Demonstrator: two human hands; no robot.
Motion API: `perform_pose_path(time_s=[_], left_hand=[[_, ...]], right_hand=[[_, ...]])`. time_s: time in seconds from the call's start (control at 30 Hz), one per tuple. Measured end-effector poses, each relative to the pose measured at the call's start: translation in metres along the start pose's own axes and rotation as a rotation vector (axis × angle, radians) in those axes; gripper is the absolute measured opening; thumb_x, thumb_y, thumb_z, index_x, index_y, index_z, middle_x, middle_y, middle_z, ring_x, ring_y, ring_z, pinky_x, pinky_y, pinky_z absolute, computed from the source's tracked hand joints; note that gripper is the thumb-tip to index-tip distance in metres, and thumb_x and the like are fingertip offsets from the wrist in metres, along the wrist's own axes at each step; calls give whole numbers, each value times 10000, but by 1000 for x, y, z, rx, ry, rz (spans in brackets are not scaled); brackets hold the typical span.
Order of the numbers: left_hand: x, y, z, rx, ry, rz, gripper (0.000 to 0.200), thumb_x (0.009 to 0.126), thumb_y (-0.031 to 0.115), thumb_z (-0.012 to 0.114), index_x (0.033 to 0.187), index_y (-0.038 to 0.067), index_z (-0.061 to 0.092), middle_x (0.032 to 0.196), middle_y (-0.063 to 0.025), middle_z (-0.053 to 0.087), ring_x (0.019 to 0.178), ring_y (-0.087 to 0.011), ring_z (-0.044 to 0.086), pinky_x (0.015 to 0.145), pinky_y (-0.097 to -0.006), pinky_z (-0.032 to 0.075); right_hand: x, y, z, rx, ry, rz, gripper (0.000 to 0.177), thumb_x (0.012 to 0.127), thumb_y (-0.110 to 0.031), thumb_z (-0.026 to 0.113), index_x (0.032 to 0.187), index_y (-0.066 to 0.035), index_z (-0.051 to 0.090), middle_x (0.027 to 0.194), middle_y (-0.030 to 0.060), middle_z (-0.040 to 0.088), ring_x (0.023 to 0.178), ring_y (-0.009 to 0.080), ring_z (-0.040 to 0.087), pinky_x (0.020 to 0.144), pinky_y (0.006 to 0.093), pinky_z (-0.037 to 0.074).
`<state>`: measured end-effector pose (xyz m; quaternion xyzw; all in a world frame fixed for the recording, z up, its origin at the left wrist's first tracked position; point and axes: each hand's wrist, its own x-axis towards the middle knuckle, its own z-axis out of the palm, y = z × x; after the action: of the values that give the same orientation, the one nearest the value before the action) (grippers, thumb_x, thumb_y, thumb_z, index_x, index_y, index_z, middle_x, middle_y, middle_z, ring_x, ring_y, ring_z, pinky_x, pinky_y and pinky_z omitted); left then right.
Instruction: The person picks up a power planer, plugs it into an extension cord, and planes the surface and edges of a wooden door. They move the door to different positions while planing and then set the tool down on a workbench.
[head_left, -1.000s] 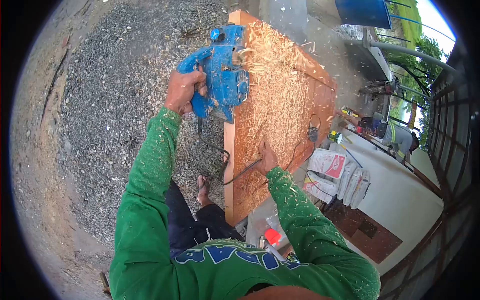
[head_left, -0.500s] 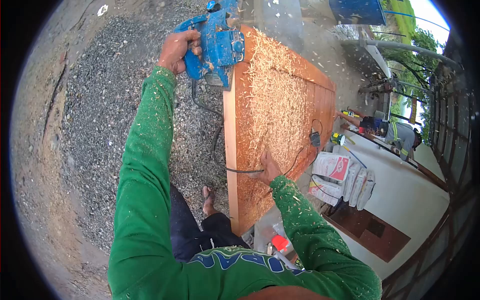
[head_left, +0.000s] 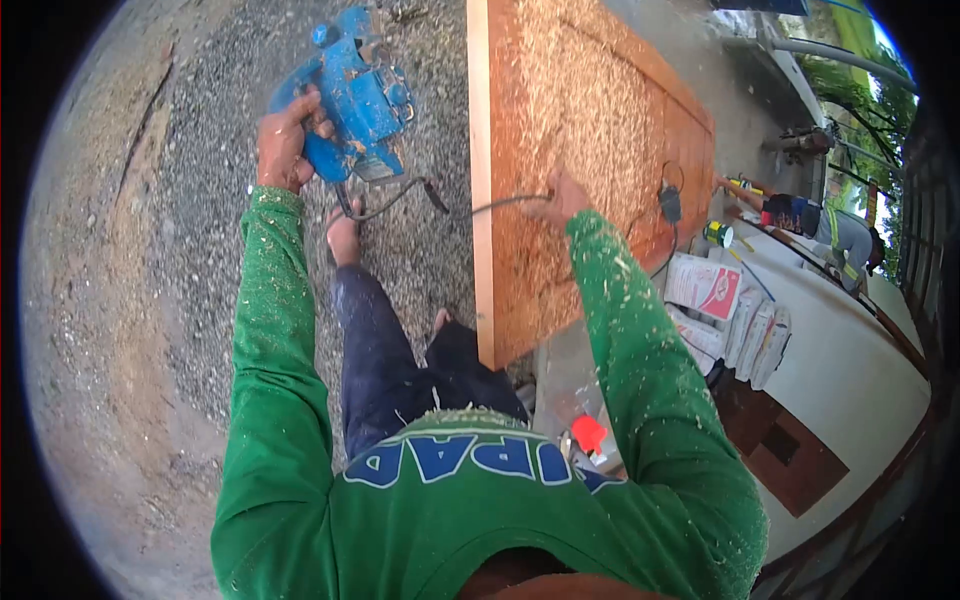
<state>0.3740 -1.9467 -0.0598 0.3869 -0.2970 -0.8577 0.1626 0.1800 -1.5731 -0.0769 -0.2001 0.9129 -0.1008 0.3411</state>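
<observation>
Ground: grey gravel (head_left: 215, 240) under and left of the person, giving way to bare dirt at far left.
Panel: large reddish-brown wooden panel (head_left: 515, 310), to the person's right and ahead; long axis runs forward, away from the body, with its pale edge (head_left: 482, 180) facing the gravel side.
Shavings: curly wood shavings (head_left: 580, 90) thick over the panel's upper face; flecks on both green sleeves.
Sacks: stacked beyond the panel's right side (head_left: 705, 288). Co-worker (head_left: 845, 235) bent over, well apart from the person's own hands.
Tool: blue power tool (head_left: 365, 105), likely an electric planer; ahead and left, out over the gravel, apart from the pale edge. Its long axis runs roughly along that edge, slightly skewed.
Key relation: pale edge lies between the two hands, tool on its left; right hand is the nearer to the panel, left hand nearer the gravel side.
Left hand: closed (head_left: 283, 145), fingers curled round the tool's rear handle.
Right hand: partly curled (head_left: 567, 198) on the dark cord (head_left: 505, 203), above the shavings; whether it also touches the panel, cannot tell. Hands well apart.
Cord: one length hangs from the tool, another crosses the pale edge to the right hand; join between them not clear.
</observation>
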Motion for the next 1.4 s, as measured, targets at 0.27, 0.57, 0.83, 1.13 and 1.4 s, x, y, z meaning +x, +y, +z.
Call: perform_pose_path(time_s=[0.27, 0.57, 0.83, 1.13, 1.4], left_hand=[[-263, -126, -46, -4, 88, -69, 163, 817, 94, 588, 939, 19, 511, 621, -37, 492, 485, -146, 492, 455, -293, 433], [-398, -241, -46, -127, -91, -246, 220, 735, 82, 592, 919, 28, 483, 616, -46, 478, 479, -168, 482, 474, -323, 427], [-389, -243, -29, -100, -43, -296, 235, 700, 93, 591, 902, 36, 486, 602, -43, 481, 478, -167, 483, 485, -324, 418], [-296, -220, -28, -39, -163, -205, 195, 721, 62, 570, 887, 28, 474, 611, -58, 486, 473, -174, 478, 471, -317, 420], [-183, -179, -7, -107, -212, -163, 131, 748, 45, 565, 854, 23, 492, 608, -53, 486, 478, -170, 481, 456, -309, 413]], right_hand=[[-163, 47, -72, -386, -330, -594, 284, 700, -96, 709, 979, -58, 668, 1111, 125, 625, 1082, 296, 561, 923, 361, 453], [-313, 200, -120, -776, -311, -401, 267, 663, 50, 551, 810, -146, 655, 1080, 23, 642, 1114, 250, 543, 1049, 520, 253], [-323, 262, -107, -578, -358, -251, 263, 694, 53, 526, 815, -145, 650, 1082, 19, 645, 1146, 269, 525, 1056, 557, 236], [-299, 236, -107, -491, -294, -360, 267, 700, 45, 519, 876, -118, 638, 1148, 53, 609, 1156, 304, 499, 1048, 529, 281], [-187, 111, -83, -296, 153, -623, 231, 717, 6, 552, 913, -85, 632, 852, 142, 590, 840, 305, 580, 735, 402, 454]])
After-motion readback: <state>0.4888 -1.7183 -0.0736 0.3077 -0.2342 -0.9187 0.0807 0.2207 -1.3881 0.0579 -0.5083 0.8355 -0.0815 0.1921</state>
